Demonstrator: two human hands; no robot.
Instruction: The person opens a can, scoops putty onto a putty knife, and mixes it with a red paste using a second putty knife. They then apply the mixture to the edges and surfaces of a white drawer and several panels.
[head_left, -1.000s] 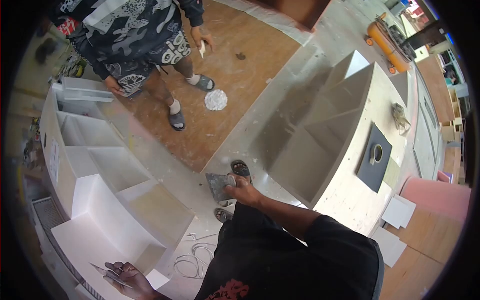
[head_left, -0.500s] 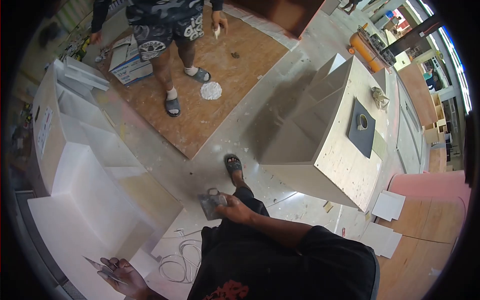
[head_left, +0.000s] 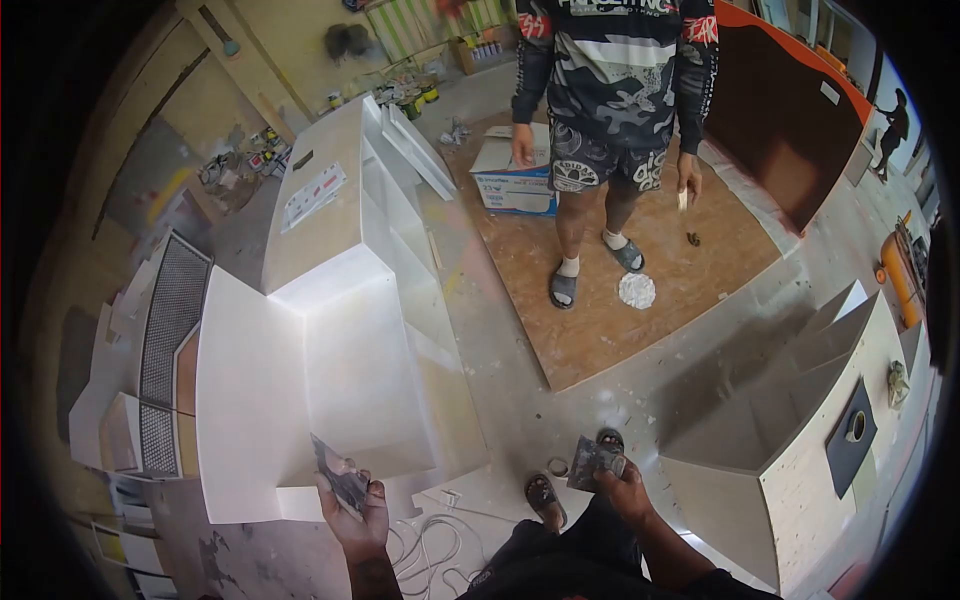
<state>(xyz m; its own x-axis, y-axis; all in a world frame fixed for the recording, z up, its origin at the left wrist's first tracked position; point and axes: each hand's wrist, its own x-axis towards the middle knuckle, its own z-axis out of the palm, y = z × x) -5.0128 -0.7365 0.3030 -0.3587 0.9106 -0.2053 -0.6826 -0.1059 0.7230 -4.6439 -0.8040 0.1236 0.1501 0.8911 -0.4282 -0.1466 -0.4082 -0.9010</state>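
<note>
My left hand point(head_left: 362, 510) is wrapped round a thin, pointed, dark-smeared scraper point(head_left: 340, 474), held over the near end of the white cabinet point(head_left: 350, 330). In my right hand point(head_left: 622, 488) is a flat dark square plate point(head_left: 585, 464), gripped at its right side, above the floor and close to my sandalled feet. The two hands are well apart. A roll of tape point(head_left: 557, 467) shows just left of the plate.
A person point(head_left: 620, 110) stands on a brown board point(head_left: 560, 345) beside a cardboard box point(head_left: 505, 175). A pale cabinet point(head_left: 810, 490) with a black sheet point(head_left: 842, 450) is at the right. Coiled cable point(head_left: 432, 545) lies near my left hand.
The view has swung left and up, so the standing person and cabinets appear farther right. My left hand has risen with its scraper, now upright. My right hand still holds the plate.
</note>
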